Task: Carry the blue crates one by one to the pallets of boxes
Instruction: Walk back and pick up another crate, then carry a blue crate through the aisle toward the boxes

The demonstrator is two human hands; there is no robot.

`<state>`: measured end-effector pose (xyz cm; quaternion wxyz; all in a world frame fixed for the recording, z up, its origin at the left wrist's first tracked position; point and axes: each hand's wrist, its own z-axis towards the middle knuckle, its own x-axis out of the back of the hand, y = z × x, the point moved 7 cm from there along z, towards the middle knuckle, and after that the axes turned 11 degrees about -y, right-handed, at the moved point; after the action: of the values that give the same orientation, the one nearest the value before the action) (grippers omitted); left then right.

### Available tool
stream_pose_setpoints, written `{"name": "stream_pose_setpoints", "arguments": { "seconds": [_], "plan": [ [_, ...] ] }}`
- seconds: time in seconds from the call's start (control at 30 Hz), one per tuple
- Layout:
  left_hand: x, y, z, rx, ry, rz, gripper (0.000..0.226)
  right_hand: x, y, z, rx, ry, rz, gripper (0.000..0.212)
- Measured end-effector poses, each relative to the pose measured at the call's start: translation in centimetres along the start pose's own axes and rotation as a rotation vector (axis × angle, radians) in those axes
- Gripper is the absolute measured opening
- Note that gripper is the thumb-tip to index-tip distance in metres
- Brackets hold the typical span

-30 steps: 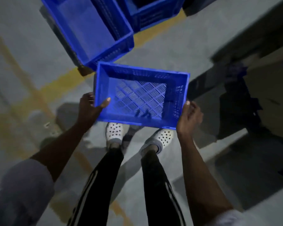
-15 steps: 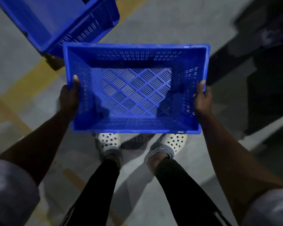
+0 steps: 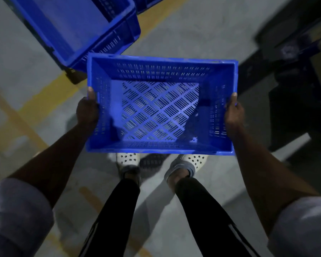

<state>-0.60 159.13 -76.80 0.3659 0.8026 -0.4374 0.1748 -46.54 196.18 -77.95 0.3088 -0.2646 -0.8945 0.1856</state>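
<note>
An empty blue slatted crate [image 3: 161,71] hangs level above my feet, its open top toward me. My left hand [image 3: 86,110] grips its left short wall, thumb over the rim. On the opposite short wall my right hand [image 3: 233,113] grips the same way. A stack of more blue crates [image 3: 78,28] stands on the floor at the upper left, just behind the held crate's far left corner.
Yellow floor lines [image 3: 44,95] cross the grey concrete on the left. Dark pallets with boxes [image 3: 300,75] fill the right side, blurred and dim. My white perforated shoes [image 3: 127,159] stand under the crate's near edge.
The crate came up from a tilted hold to a level one between both hands. The view shifted slightly, and the crate stack now sits a little more in frame at the upper left.
</note>
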Motion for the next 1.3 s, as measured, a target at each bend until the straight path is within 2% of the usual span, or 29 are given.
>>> {"name": "stream_pose_setpoints", "arguments": {
  "seconds": [0.1, 0.2, 0.23, 0.27, 0.33, 0.4, 0.53, 0.6, 0.67, 0.73, 0.83, 1.0, 1.1, 1.2, 1.3],
  "plan": [
    [2.8, 4.3, -5.0, -0.053, -0.009, 0.036, 0.092, 4.2, -3.8, -8.0, -0.045, 0.075, -0.081, 0.104],
    [6.4, 7.6, -9.7, -0.069, -0.048, 0.059, 0.065, 8.6, -6.7, -15.5, -0.069, 0.094, -0.047, 0.100],
    [7.7, 8.8, -11.0, -0.125, -0.053, 0.093, 0.064, 10.2, -7.6, -18.0, -0.076, 0.106, -0.017, 0.101],
    [9.2, 10.2, -12.5, -0.138, -0.052, 0.111, 0.074, 11.9, -8.6, -20.7, -0.097, 0.115, 0.016, 0.102],
    [12.2, 13.8, -17.0, -0.056, -0.021, 0.059, 0.112, 15.4, -10.3, -25.4, -0.148, 0.132, 0.042, 0.109],
    [14.5, 17.5, -20.8, -0.059, -0.037, 0.065, 0.132, 19.0, -11.7, -29.6, -0.159, 0.131, 0.041, 0.114],
    [18.2, 23.6, -27.7, -0.136, -0.105, 0.089, 0.136, 25.2, -14.5, -39.3, -0.126, 0.137, 0.012, 0.100],
    [19.0, 25.7, -30.4, -0.149, -0.133, 0.104, 0.136, 28.3, -14.4, -43.2, -0.118, 0.213, 0.031, 0.105],
    [19.4, 27.7, -32.4, -0.183, -0.180, 0.136, 0.139, 30.9, -13.7, -46.9, -0.150, 0.288, 0.042, 0.118],
    [19.5, 29.9, -34.2, -0.244, -0.220, 0.172, 0.139, 32.7, -12.4, -50.9, -0.171, 0.345, 0.053, 0.116],
    [19.8, 34.1, -39.3, -0.350, -0.241, 0.266, 0.126, 34.5, -10.0, -56.5, -0.224, 0.441, 0.129, 0.117],
    [17.1, 39.7, -46.7, -0.526, -0.365, 0.408, 0.108, 36.1, -3.6, -63.6, -0.337, 0.551, 0.326, 0.120],
    [14.5, 41.8, -48.7, -0.585, -0.409, 0.440, 0.115, 36.1, 0.2, -66.6, -0.376, 0.611, 0.439, 0.124],
    [10.4, 43.7, -50.9, -0.639, -0.484, 0.517, 0.123, 36.1, 3.5, -70.2, -0.438, 0.681, 0.520, 0.118],
    [6.6, 45.1, -55.9, -0.730, -0.534, 0.613, 0.111, 36.0, 7.2, -74.0, -0.533, 0.755, 0.587, 0.109]
  ]
}}
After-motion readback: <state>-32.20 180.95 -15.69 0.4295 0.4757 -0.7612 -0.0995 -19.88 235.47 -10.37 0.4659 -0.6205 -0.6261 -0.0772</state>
